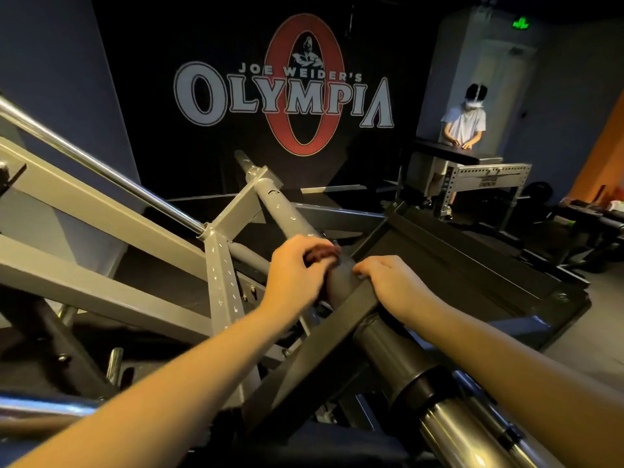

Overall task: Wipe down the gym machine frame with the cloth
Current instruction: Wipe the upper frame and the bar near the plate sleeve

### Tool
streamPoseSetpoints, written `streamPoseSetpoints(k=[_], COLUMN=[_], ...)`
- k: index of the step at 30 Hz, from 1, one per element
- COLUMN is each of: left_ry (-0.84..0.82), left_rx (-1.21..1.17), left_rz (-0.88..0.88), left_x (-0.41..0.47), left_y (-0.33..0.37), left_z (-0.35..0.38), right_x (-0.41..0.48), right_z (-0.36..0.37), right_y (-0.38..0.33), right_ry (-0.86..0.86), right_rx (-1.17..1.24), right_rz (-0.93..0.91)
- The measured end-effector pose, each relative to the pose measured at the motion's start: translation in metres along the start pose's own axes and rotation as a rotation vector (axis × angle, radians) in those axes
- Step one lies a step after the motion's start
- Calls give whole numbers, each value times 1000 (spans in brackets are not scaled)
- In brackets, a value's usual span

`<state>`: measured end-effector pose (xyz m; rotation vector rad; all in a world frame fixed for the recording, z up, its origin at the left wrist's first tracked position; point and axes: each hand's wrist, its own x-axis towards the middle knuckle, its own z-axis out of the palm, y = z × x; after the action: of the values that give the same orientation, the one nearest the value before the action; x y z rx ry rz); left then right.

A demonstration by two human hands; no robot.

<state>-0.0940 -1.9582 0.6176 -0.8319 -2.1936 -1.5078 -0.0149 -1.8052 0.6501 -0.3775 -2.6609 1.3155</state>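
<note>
A grey steel gym machine frame (101,211) fills the left and centre, with a round grey tube (280,214) running diagonally toward me. My left hand (297,275) curls round a dark reddish cloth (320,255) and holds it against the left side of that tube; the hand looks blurred. My right hand (391,282) rests on the tube and a dark crossbar (337,319), fingers bent over the tube's top. Most of the cloth is hidden under my left fingers.
A black footplate (456,261) lies to the right of the tube. A chrome bar (101,167) slants at the left, a chrome sleeve (452,430) is near me. Another person (464,123) stands at a grey bench (489,173) at the back right.
</note>
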Motion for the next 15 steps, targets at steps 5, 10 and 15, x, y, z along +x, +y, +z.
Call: streamPoseSetpoints(k=[5, 10, 15], left_ry=[-64, 0, -112], left_rx=[63, 74, 16], left_rz=[158, -12, 143], left_x=[-1, 20, -9], left_y=[-4, -16, -6], left_z=[0, -2, -5], right_x=[2, 0, 4], right_z=[-1, -1, -1], right_y=[0, 1, 3], right_ry=[-27, -33, -46], right_rx=[-8, -28, -37], right_rz=[15, 26, 1])
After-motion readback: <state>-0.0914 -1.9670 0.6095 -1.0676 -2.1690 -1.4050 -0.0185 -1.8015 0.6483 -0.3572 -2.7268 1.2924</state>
